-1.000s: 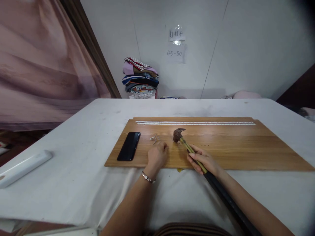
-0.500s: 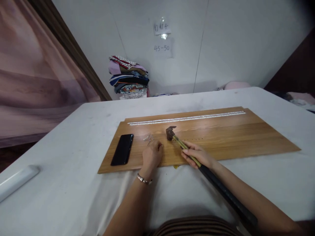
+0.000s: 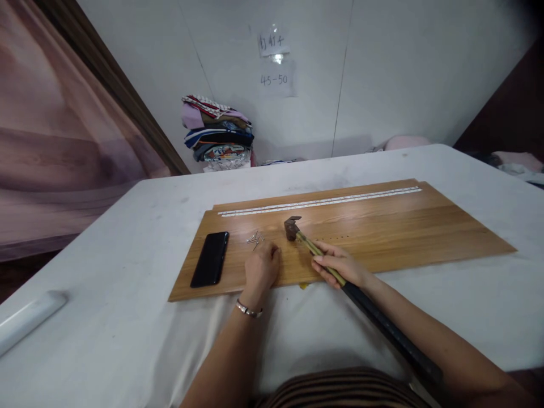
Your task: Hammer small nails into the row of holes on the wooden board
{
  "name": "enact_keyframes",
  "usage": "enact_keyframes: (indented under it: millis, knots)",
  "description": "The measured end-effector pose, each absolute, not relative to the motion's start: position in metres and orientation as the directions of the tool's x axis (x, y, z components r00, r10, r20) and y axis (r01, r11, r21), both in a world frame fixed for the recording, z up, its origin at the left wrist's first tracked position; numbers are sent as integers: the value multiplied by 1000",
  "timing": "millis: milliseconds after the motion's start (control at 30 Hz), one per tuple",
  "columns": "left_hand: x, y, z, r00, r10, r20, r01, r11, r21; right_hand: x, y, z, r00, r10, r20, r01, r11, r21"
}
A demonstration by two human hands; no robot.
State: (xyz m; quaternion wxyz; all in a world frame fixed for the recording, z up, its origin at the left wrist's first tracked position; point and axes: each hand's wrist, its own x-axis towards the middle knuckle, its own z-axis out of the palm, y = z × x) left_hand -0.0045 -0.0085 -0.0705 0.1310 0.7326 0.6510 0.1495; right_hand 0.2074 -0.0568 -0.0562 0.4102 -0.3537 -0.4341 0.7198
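A claw hammer with a rusty brown metal head, a yellowish shaft and a long black grip [image 3: 374, 313] slants over the near half of the board, its head just beyond and between the hands, its butt toward the person's body. Whether the head touches the wood is unclear. The right hand [image 3: 338, 265] is wrapped around the yellowish shaft, just above the black part. The left hand [image 3: 262, 265] lies on the board with fingers curled inward; whether they pinch anything cannot be told.

Just beyond the left hand is a small loose cluster of thin silvery metal nails [image 3: 255, 238]. To its left lies a black rectangular smartphone [image 3: 209, 259]. A row of small dark dots [image 3: 335, 237] marks the wood beyond the right hand. All this is on a rectangular brown wood-grain board [image 3: 416, 224], with two narrow white printed strips [image 3: 361, 198] along its far edge. The board rests on a white-covered table [image 3: 106, 255]; behind stands a stack of folded multicoloured fabrics [image 3: 219, 136].
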Motion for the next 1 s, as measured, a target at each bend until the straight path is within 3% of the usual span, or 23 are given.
enact_keyframes:
  millis: [1000]
  knots:
    - [-3,-9,-66,100,995,21,903,-100,419,208,-57,-55,-404,903,-149,-293,-281,-914]
